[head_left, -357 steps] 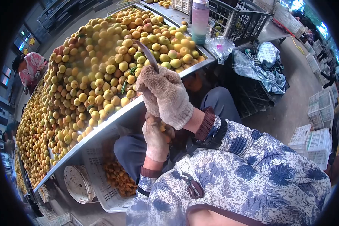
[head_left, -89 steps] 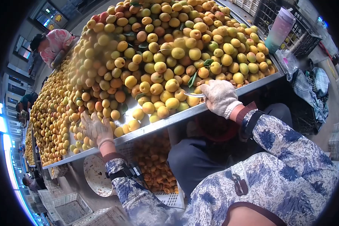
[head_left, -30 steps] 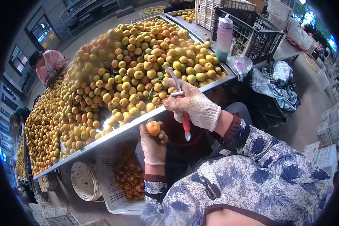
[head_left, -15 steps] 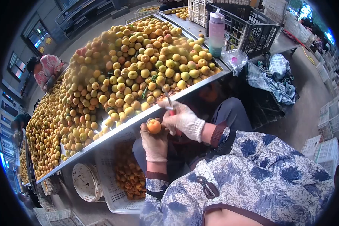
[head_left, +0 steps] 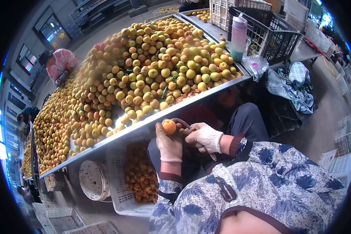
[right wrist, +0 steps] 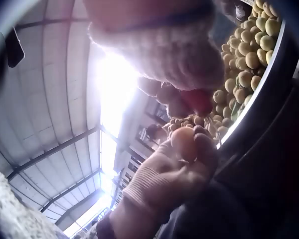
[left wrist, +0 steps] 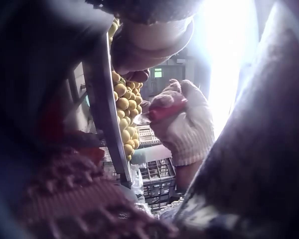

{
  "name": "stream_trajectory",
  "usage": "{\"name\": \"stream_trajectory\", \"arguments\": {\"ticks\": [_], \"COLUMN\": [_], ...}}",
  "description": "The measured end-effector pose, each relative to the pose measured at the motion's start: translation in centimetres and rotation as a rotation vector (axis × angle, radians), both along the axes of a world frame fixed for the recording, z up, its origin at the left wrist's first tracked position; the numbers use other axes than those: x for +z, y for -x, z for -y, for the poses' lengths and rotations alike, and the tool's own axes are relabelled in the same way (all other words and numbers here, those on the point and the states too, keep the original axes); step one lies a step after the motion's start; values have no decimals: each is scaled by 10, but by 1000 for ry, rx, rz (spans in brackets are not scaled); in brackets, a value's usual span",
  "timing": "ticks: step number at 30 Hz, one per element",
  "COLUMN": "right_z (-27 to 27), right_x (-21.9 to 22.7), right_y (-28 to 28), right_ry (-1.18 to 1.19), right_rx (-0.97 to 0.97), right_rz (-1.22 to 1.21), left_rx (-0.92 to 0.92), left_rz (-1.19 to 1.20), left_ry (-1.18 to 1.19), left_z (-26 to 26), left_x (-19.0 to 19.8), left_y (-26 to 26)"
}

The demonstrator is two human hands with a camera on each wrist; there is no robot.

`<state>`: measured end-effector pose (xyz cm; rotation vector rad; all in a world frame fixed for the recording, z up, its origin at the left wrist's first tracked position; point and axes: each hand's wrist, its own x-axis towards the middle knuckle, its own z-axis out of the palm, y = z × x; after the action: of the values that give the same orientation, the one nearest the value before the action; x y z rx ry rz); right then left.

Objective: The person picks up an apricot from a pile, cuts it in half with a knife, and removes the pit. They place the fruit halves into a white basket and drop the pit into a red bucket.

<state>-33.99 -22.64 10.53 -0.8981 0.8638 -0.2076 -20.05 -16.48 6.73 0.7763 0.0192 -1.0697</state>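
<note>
Curled round an orange-yellow apricot [head_left: 169, 126], the gloved left hand [head_left: 170, 145] is just below the metal table's front edge. The apricot [right wrist: 184, 143] also shows between thumb and fingers in the right wrist view. Beside it the gloved right hand [head_left: 205, 137] grips a knife with a curved blade [head_left: 182, 122]; its red handle [left wrist: 168, 110] shows in the left wrist view. Blade and apricot are close together, and whether they touch cannot be told. Behind them many apricots [head_left: 152, 73] lie heaped on the table [head_left: 144, 123].
Below the table stand a white crate [head_left: 119, 187] of orange apricot pieces [head_left: 141, 171] and a white bucket [head_left: 93, 180]. A pink-and-green bottle [head_left: 238, 37], a black crate [head_left: 275, 41] and checked cloth [head_left: 288, 87] are at the right. Another person [head_left: 60, 66] bends over the heap at the far left.
Earlier the left hand lay on the heap; it now holds an apricot. The right hand has come down and left, bringing the knife beside that apricot.
</note>
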Motion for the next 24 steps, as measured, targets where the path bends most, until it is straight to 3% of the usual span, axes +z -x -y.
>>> {"name": "stream_trajectory", "arguments": {"ticks": [2,7,8,11,14,17,18,21,22,24], "right_z": [5,18,8,-5,4,2,2,-5,-8,-10], "right_x": [19,67,58,7,25,53,61,23,21,21], "right_y": [-2,-9,-11,3,11,5,8,-3,2,7], "right_ry": [10,203,241,-56,-53,179,331,845,944,957], "right_rx": [-79,-277,-298,-118,-207,-241,-124,-119,-75,-57], "right_rz": [35,523,467,57,36,212,164,97,-64,-130], "left_rx": [16,-22,-38,-25,-17,-145,-154,-78,-51,-23], "left_rz": [-1,-47,-75,-72,11,-95,-98,-138,-91,-50], "left_ry": [-17,55,111,145,109,270,275,235,234,224], "left_z": [-5,-3,0,1,-2,0,3,11,13,12], "left_x": [-9,-6,-10,12,7,-15,-11,-6,-7,-10], "left_y": [-2,0,-2,6,4,-1,4,17,18,21]}}
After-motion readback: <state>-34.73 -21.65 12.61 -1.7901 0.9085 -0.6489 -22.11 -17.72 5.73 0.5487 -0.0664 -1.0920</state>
